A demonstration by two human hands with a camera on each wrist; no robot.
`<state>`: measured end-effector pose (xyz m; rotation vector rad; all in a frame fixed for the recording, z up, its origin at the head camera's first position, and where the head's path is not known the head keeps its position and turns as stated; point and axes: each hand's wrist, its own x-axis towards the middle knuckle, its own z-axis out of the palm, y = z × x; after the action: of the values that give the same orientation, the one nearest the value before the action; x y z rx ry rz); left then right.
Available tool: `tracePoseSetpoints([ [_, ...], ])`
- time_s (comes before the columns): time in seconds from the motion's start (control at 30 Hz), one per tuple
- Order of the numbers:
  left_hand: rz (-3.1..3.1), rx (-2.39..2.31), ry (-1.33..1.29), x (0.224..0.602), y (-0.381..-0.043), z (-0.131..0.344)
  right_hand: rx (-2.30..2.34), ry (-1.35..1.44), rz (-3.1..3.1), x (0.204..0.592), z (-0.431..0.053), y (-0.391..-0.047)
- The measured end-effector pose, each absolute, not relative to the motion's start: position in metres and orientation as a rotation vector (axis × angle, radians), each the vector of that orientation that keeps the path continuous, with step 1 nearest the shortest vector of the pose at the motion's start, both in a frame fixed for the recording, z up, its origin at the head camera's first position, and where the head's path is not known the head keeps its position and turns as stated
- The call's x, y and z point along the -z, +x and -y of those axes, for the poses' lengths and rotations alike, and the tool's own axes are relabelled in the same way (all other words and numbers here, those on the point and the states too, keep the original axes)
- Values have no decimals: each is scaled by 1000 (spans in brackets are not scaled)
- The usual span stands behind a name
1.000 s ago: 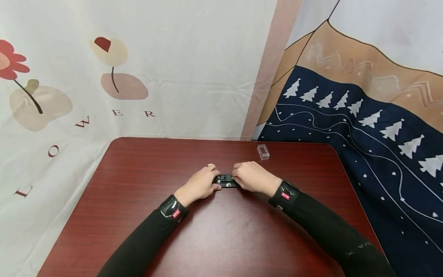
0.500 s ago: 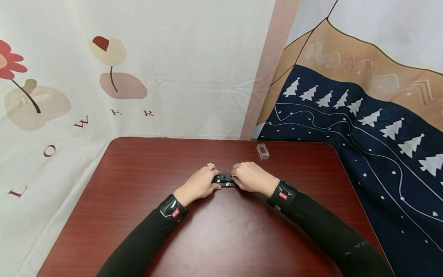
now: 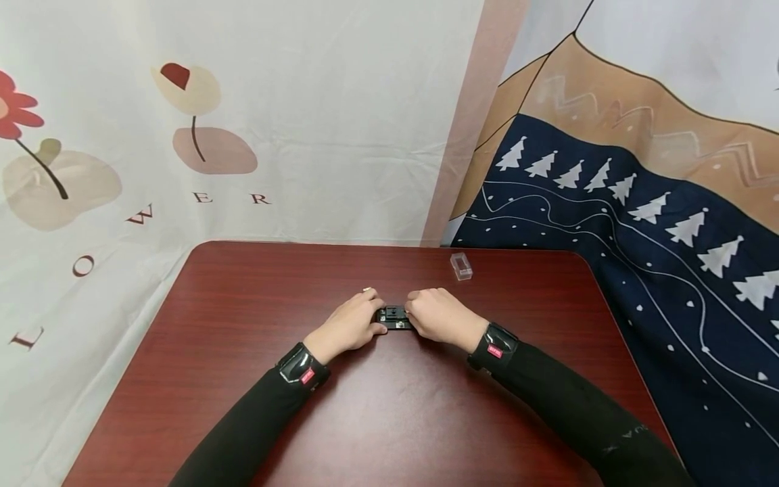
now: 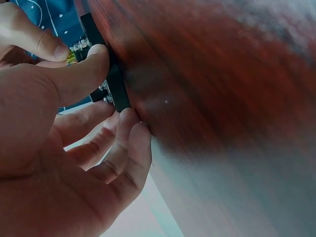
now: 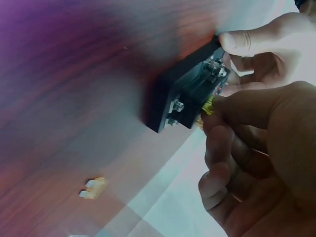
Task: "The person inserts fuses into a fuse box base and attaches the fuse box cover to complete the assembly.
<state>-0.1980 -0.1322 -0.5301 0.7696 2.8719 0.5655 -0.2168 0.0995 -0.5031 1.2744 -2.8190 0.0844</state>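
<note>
A black fuse block (image 3: 397,318) with metal screw terminals lies on the table between both hands. My left hand (image 3: 348,323) grips its left end, thumb on the near side; in the left wrist view the thumb (image 4: 81,74) lies across the block (image 4: 117,89) and fingertips meet its end. My right hand (image 3: 447,316) covers the right end. Seen from the right wrist, that hand (image 5: 256,143) pinches a small yellow blade fuse (image 5: 208,105) between thumb and index finger, right at the block's top. Its lower part is hidden by the block and fingers.
A small clear plastic box (image 3: 461,266) stands near the table's back edge, behind the right hand. An orange-tan blade fuse (image 5: 96,187) with two metal prongs lies on the table (image 3: 389,406). Printed curtains hang behind the table.
My right hand has shifted slightly left and toward me, covering a little more of the fuse block's right end. The left hand keeps its grip on the block.
</note>
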Motion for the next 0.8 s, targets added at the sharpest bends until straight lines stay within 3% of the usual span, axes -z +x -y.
tracePoseSetpoints([
  [0.3, -2872, -549, 768, 531, -197, 133, -168, 1250, 2834, 502, -114, -216],
  [0.8, -2869, -551, 762, 533, -199, 133, -269, 999, 2895, 483, -181, -246],
])
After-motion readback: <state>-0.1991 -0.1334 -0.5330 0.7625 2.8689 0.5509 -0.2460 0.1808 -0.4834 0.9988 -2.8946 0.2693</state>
